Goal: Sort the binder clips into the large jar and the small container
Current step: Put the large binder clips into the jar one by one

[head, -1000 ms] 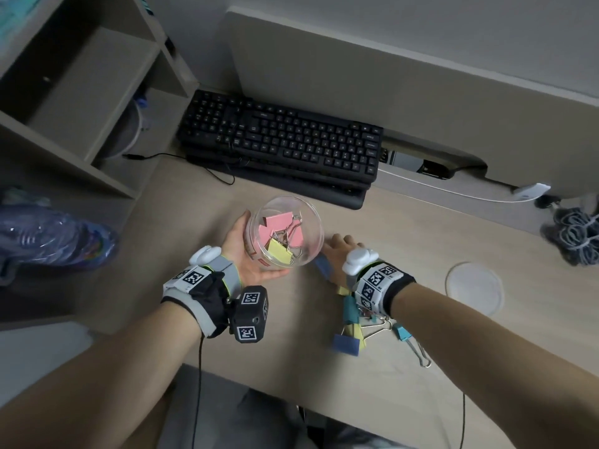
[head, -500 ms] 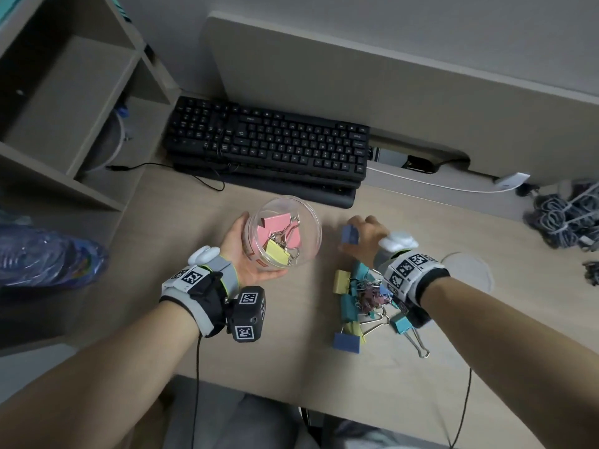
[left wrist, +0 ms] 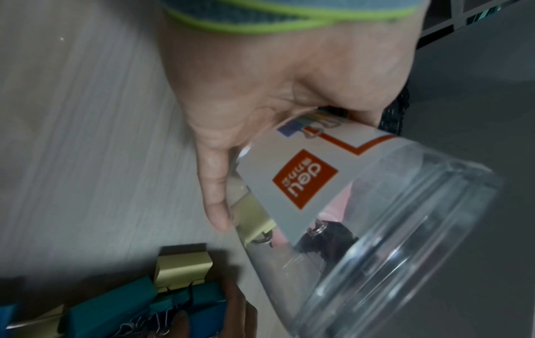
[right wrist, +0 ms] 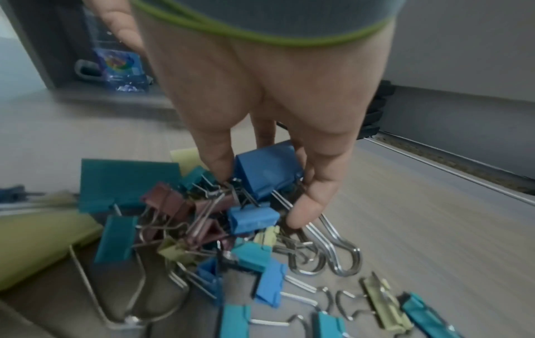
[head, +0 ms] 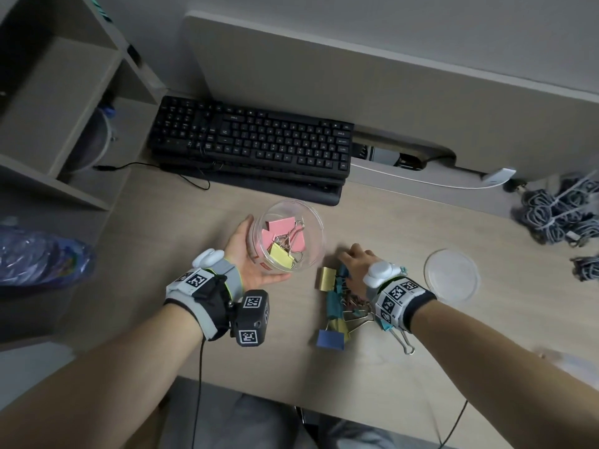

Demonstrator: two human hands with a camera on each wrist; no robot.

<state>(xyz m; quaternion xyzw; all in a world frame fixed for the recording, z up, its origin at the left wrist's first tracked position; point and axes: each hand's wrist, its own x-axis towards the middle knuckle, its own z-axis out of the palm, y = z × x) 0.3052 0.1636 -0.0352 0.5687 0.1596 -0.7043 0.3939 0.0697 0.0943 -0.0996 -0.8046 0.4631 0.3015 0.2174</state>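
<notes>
On the desk (head: 201, 222), the jar (head: 288, 234) is cradled by the left hand (head: 249, 254); the right hand's (right wrist: 260, 103) grip is clamped on a blue clip (right wrist: 266, 169), best lifted free of the tangle beneath.

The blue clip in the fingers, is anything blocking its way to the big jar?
Nothing visible does. The right hand pinches the blue clip at the pile's top. The jar, tilted in the left hand, has its mouth open; only bare desk lies between.
</notes>
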